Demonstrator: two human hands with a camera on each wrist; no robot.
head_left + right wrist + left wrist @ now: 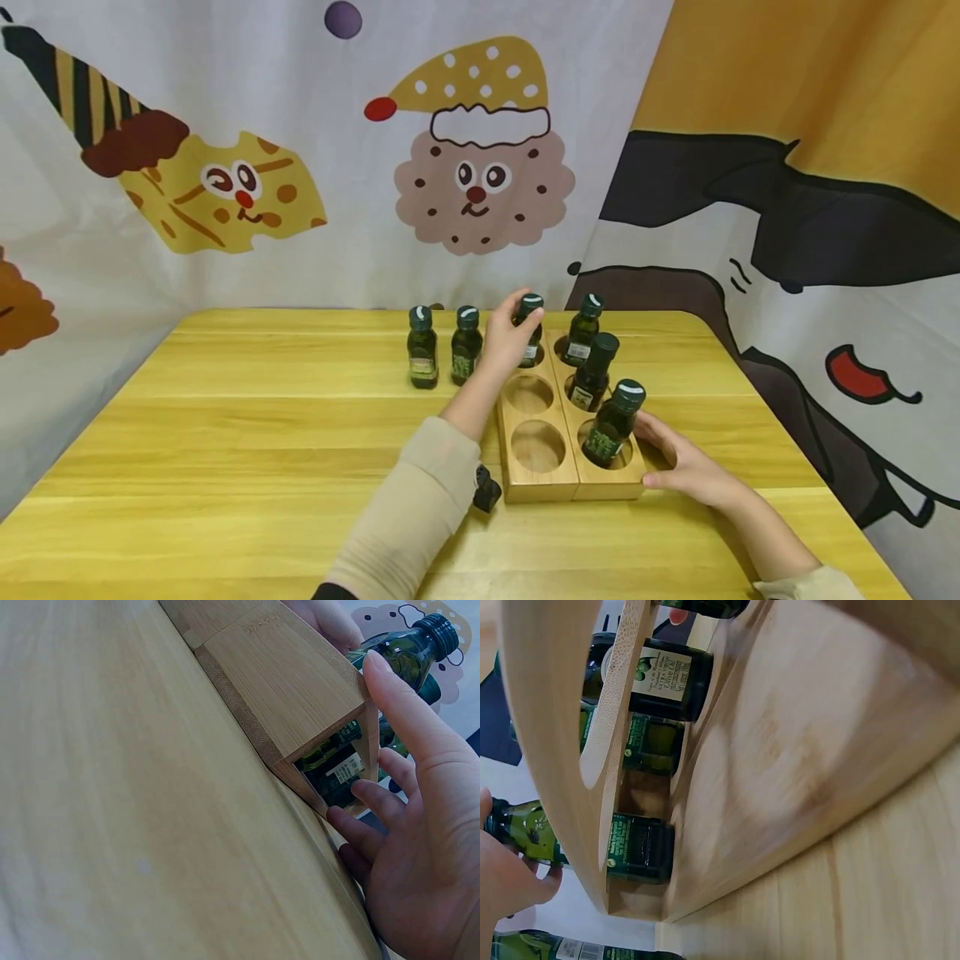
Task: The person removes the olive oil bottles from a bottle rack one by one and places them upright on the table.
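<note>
My left hand (508, 335) grips a small dark green olive oil bottle (532, 301) by its upper part. That bottle stands in the far left hole of a wooden bottle rack (543, 490). Three more bottles occupy the right row: a far one (583, 331), a middle one (592, 372) and a near one (611, 425), the last two tilted to the right. Bare wood shows inside the other two left-row holes. My right hand (686, 462) holds the rack's near right corner, thumb at the front, fingers along the open side (334, 769).
Two more green bottles, one (423, 354) at the outer left and one (467, 348) closer in, stand upright on the wooden table (262, 433), left of the rack. A small black object (486, 489) sits by my left sleeve. A cartoon-printed curtain (300, 83) hangs behind the table.
</note>
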